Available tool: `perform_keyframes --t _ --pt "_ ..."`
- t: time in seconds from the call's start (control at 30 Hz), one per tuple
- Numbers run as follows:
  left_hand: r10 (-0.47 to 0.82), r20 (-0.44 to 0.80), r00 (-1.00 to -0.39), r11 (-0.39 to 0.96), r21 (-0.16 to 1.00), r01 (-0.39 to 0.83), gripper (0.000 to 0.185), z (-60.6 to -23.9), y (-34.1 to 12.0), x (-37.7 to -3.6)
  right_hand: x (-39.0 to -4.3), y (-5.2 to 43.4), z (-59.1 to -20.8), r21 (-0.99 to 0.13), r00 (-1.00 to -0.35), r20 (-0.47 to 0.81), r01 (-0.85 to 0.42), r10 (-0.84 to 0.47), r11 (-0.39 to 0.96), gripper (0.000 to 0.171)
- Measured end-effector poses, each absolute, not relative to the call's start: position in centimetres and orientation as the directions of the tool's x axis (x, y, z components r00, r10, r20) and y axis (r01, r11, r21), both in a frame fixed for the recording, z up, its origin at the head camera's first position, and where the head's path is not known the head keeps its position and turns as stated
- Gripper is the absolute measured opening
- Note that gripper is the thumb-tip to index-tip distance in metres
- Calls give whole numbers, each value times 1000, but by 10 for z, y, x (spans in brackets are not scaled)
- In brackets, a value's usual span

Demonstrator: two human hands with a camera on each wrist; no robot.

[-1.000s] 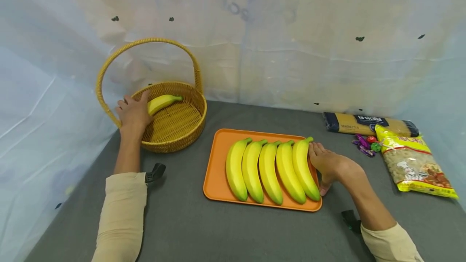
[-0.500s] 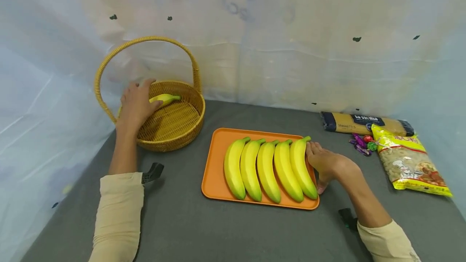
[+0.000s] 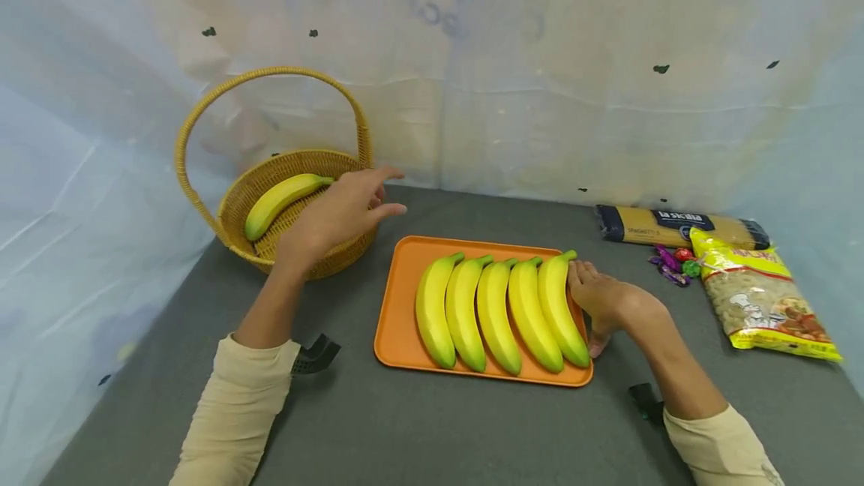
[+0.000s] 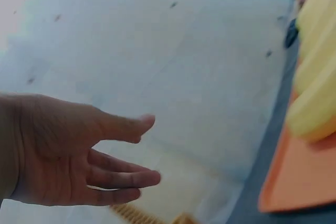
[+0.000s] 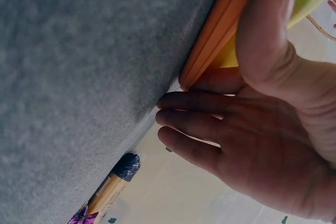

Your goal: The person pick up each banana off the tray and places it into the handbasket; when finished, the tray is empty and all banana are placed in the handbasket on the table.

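Head view: one banana [image 3: 280, 205] lies in the basket [image 3: 344, 255], five bananas [image 3: 496, 317] on the tray [image 3: 398, 332]; the left hand [image 3: 337, 210], if dipping, could knock the basket. Left wrist view: that hand is empty, thumb spread wide. Right wrist view: the right hand [image 5: 257, 140], fingers nearly straight, meets the tray's edge; a push could shift it.

head view from above, facing forward and down, wrist views close, rolled sideways, tray [image 3: 400, 306] in all

pasta pack [image 3: 644, 228]: "SPAGHETTI", "la Sicilia" | yellow bag [image 3: 766, 302]: lettering illegible
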State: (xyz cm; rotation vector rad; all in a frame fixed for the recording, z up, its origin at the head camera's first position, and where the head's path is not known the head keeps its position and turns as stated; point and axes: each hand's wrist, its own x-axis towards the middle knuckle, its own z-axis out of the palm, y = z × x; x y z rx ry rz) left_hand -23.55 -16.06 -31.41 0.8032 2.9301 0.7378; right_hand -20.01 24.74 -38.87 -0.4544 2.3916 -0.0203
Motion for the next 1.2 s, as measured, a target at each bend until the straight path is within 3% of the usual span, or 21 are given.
perform_keyframes --t 0.3,0.5,0.9,1.2 --pt "626 -163 -762 741 428 517 63 -343 -112 -223 -194 240 -385 -127 -696 -639 -326 -329 937 145" --pt "608 -339 -718 783 407 471 72 -363 -99 -220 -191 236 -383 -120 -694 -641 -331 -328 936 141" --pt "583 -509 -634 813 371 450 79 -372 -93 -222 -189 235 -382 -91 -704 -628 -357 -332 930 140" --pt "446 -624 -642 889 230 395 76 -363 -94 -222 -192 237 -382 -88 -711 -621 -355 -330 931 142"
